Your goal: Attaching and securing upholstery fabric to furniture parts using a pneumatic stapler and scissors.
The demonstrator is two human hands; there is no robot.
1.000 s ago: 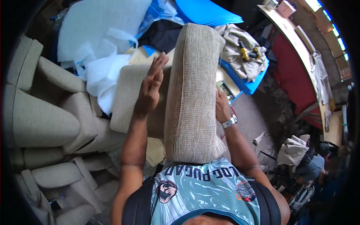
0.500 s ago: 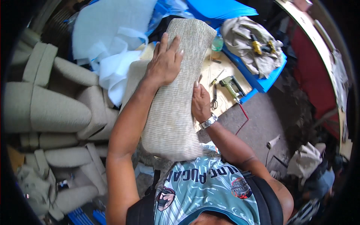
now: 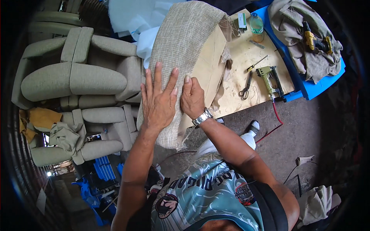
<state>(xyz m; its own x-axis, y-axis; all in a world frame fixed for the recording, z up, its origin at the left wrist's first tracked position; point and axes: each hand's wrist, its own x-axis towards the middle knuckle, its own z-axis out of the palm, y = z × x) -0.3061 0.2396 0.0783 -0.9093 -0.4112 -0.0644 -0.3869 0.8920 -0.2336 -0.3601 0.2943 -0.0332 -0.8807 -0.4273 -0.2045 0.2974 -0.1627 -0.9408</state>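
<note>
Tweed-upholstered panel (image 3: 185,42) lies at the left of a plywood worktable (image 3: 277,63), a person's left hand (image 3: 160,109) flat on it, fingers spread; the right hand (image 3: 192,100), fingers curled together, appears clamped on the edge of its woven cover (image 3: 192,27). The step looks like tensioning; next likely calls for an even pull.

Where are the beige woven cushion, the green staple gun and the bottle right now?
Beige woven cushion (image 3: 175,50): head view, on its fabric-covered side.
Green staple gun (image 3: 266,80): head view, on its green body.
Bottle (image 3: 256,25): head view, on its clear body.
</note>
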